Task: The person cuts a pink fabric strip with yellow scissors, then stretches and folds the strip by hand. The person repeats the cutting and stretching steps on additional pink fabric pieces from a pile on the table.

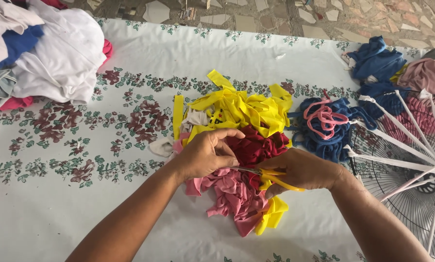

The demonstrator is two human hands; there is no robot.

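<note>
On floral tablecloth, right hand gripping yellow scissors, left hand pinching strips

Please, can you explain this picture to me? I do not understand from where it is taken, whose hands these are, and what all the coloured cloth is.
There is one picture, taken by a camera on a person's head, looking down at that person's own two bare hands. No machine is involved.

The left hand pinches cloth in a pile of fabric strips, yellow, dark red and pink. The right hand holds yellow-handled scissors over the pink strips.

Everything lies on a white tablecloth printed with flowers. At the top left is a heap of clothes, mostly white. Right of the pile is a bundle of blue strips with a pink loop, then a round wire grille with white strips tied to it.
</note>
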